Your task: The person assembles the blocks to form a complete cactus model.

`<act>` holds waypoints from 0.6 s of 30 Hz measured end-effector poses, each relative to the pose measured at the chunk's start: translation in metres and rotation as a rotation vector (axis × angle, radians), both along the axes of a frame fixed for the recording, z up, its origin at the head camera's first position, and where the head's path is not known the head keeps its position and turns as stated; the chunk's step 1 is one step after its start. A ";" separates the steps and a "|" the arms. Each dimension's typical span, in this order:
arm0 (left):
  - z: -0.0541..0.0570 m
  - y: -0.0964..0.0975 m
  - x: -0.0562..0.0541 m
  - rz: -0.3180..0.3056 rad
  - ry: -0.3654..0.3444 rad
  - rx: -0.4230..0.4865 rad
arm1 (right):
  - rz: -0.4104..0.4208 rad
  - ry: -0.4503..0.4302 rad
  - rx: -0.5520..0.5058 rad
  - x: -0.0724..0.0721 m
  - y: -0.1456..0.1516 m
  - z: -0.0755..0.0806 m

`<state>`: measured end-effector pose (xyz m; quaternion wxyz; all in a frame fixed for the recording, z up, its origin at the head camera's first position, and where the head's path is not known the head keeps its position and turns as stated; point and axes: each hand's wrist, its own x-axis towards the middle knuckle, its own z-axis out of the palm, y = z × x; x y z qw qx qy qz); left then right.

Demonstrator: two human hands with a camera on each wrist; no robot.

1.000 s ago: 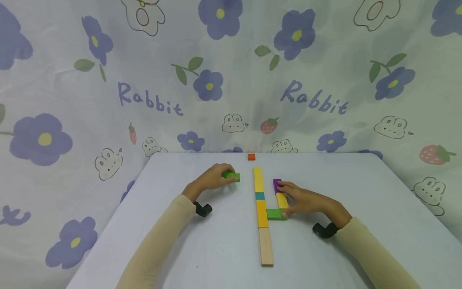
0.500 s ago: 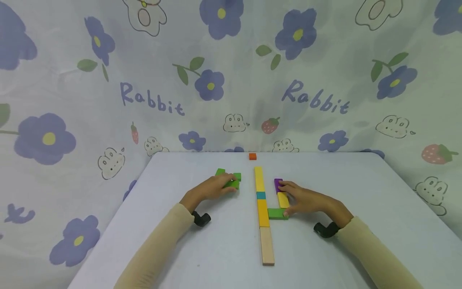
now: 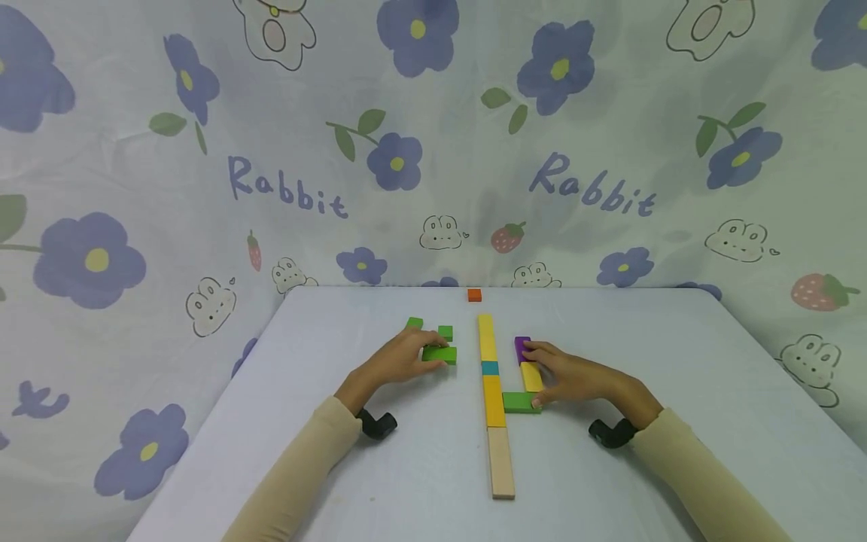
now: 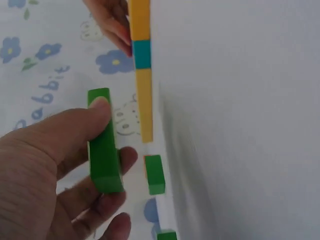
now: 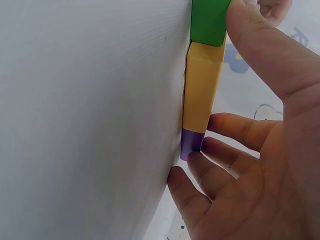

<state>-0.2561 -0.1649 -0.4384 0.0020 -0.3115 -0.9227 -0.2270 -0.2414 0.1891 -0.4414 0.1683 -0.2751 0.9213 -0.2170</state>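
Observation:
My left hand (image 3: pixel 400 360) pinches a green rectangular block (image 4: pixel 104 155) between thumb and fingers, to the left of a long column of blocks. That column runs from a yellow block (image 3: pixel 487 337) through a teal block (image 3: pixel 491 368) and an orange-yellow block (image 3: pixel 494 403) to a plain wooden block (image 3: pixel 500 463). My right hand (image 3: pixel 572 375) rests at a branch on the column's right. Its thumb touches a green block (image 3: pixel 518 403) and its fingertips touch a purple block (image 5: pixel 191 142). Between those two lies a yellow block (image 5: pixel 202 87).
Beyond my left hand sit a small green block (image 3: pixel 445 332) and another green block (image 3: pixel 415 323), partly hidden by the hand. A small orange block (image 3: pixel 475 296) lies near the far edge of the white table (image 3: pixel 609 316). Behind hangs a patterned cloth (image 3: pixel 433 98).
The left hand has come nearer with a green block, then slightly right toward the column. Two other green blocks now show behind it. The right hand and its blocks stay put.

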 end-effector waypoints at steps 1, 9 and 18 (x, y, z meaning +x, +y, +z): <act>0.000 0.001 0.000 0.001 0.006 0.003 | 0.003 0.000 -0.001 0.000 0.000 0.000; -0.003 0.014 0.007 0.005 -0.024 0.005 | -0.001 -0.001 0.001 0.000 0.000 0.001; -0.009 0.028 0.014 -0.004 -0.041 -0.032 | 0.006 -0.006 0.004 0.001 0.001 0.000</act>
